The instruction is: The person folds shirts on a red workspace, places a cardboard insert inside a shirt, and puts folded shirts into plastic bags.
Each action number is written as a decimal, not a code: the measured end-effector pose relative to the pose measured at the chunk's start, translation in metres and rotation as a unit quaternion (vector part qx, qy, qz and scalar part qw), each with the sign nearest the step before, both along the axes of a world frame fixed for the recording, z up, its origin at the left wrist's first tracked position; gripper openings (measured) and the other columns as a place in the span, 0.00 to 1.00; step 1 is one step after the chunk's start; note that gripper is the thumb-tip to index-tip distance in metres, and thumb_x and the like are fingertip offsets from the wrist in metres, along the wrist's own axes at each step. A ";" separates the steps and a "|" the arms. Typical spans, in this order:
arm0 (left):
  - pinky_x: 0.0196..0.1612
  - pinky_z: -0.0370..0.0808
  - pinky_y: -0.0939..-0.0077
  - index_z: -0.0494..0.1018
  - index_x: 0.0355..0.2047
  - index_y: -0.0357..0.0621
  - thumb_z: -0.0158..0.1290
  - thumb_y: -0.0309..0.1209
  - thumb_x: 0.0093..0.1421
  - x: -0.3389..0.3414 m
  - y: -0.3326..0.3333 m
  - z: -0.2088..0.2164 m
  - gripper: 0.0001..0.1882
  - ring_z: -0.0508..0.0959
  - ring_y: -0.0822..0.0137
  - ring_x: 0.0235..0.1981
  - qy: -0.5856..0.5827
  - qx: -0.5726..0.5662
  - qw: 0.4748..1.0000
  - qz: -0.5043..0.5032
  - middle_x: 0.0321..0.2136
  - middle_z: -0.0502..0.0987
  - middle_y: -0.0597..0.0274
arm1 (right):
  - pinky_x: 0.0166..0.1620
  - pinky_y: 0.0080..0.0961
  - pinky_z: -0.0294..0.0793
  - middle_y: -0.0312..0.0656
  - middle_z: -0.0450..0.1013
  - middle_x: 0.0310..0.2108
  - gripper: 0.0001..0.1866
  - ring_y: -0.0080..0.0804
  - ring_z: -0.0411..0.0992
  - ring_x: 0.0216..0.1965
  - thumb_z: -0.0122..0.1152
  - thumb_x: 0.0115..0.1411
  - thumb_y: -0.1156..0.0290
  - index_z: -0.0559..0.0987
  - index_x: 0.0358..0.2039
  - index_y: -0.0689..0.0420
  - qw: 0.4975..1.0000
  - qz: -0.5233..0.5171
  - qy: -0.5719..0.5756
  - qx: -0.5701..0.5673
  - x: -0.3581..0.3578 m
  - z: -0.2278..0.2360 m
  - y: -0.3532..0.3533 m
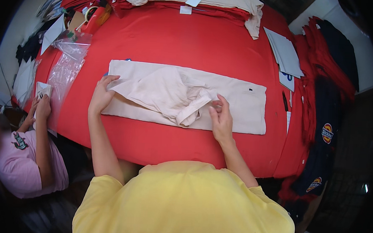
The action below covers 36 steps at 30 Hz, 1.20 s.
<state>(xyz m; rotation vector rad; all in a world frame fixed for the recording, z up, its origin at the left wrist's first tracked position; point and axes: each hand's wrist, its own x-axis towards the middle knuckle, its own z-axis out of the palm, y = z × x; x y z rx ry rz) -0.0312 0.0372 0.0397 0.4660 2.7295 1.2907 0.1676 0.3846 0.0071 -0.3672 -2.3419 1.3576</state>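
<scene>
A cream garment (242, 104), partly folded into a long strip, lies across the red-covered table in front of me. Its loose, crumpled part (160, 90) is turned over the middle, with a cuff-like band (194, 109) towards the right. At the garment's left end is my left hand (102, 96), thumb and fingers apart on either side of a fabric edge. My right hand (222, 120) hovers by the band with fingers bent and a gap between thumb and forefinger; nothing shows in it. Bits of blue peek out from under the garment's left end.
Stacked cream and red garments (200, 7) lie at the far edge. White cards (282, 52) and red and navy clothes (330, 60) are on the right. Clear plastic bags (69, 64) and a tape dispenser (94, 19) lie left, where a person in pink (32, 161) handles something white.
</scene>
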 end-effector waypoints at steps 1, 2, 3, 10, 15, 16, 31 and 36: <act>0.58 0.64 0.63 0.73 0.49 0.42 0.48 0.24 0.48 0.006 0.016 0.011 0.24 0.70 0.54 0.51 0.048 -0.047 0.998 -0.010 0.51 0.72 0.53 | 0.43 0.31 0.71 0.51 0.69 0.46 0.23 0.42 0.71 0.40 0.58 0.55 0.77 0.69 0.52 0.58 1.000 -0.010 -0.020 0.010 -0.007 0.015 -0.011; 0.57 0.64 0.63 0.74 0.48 0.41 0.48 0.25 0.48 0.010 0.031 0.016 0.23 0.70 0.54 0.52 0.096 -0.094 0.991 -0.020 0.51 0.71 0.53 | 0.42 0.31 0.71 0.51 0.69 0.46 0.22 0.42 0.71 0.39 0.58 0.55 0.77 0.69 0.52 0.57 0.999 -0.005 -0.031 0.018 -0.014 0.019 -0.016; 0.57 0.64 0.61 0.76 0.45 0.42 0.49 0.29 0.50 0.011 0.040 0.011 0.20 0.71 0.54 0.51 0.081 -0.083 0.990 -0.076 0.49 0.72 0.52 | 0.41 0.31 0.71 0.52 0.70 0.45 0.22 0.43 0.71 0.39 0.57 0.55 0.77 0.69 0.52 0.57 0.999 0.005 -0.041 0.026 -0.020 0.025 -0.023; 0.53 0.68 0.66 0.75 0.40 0.41 0.55 0.27 0.48 0.032 0.028 0.002 0.17 0.73 0.59 0.48 0.057 -0.093 0.994 -0.031 0.45 0.73 0.56 | 0.32 0.19 0.75 0.40 0.73 0.30 0.20 0.20 0.71 0.28 0.58 0.57 0.79 0.69 0.51 0.58 0.987 0.042 -0.103 -0.113 -0.031 0.029 0.000; 0.52 0.68 0.65 0.75 0.42 0.43 0.56 0.26 0.51 0.028 -0.015 -0.019 0.16 0.72 0.57 0.47 0.071 -0.077 0.994 0.009 0.44 0.74 0.59 | 0.32 0.18 0.74 0.38 0.73 0.27 0.19 0.19 0.71 0.27 0.58 0.57 0.78 0.70 0.50 0.59 0.980 0.009 -0.123 -0.153 -0.024 0.019 0.009; 0.51 0.68 0.65 0.75 0.43 0.42 0.56 0.25 0.52 0.024 -0.024 -0.026 0.16 0.72 0.57 0.47 0.052 -0.072 0.996 0.020 0.45 0.74 0.59 | 0.31 0.18 0.74 0.38 0.73 0.27 0.19 0.20 0.72 0.27 0.58 0.57 0.78 0.70 0.50 0.59 0.982 0.012 -0.084 -0.168 -0.025 0.016 0.008; 0.64 0.52 0.53 0.64 0.59 0.47 0.55 0.40 0.57 0.065 0.146 -0.020 0.31 0.57 0.49 0.64 0.236 -0.185 0.941 -0.153 0.61 0.60 0.52 | 0.52 0.47 0.63 0.51 0.68 0.46 0.32 0.50 0.64 0.49 0.65 0.51 0.53 0.71 0.51 0.60 0.848 -0.340 -0.274 0.301 0.054 0.005 0.130; 0.63 0.50 0.49 0.63 0.59 0.42 0.57 0.45 0.54 0.063 0.176 -0.022 0.35 0.55 0.48 0.63 0.289 -0.235 0.927 -0.050 0.61 0.60 0.49 | 0.48 0.41 0.68 0.54 0.71 0.41 0.30 0.48 0.70 0.45 0.67 0.49 0.55 0.73 0.46 0.62 0.892 -0.293 -0.251 0.236 0.070 -0.007 0.151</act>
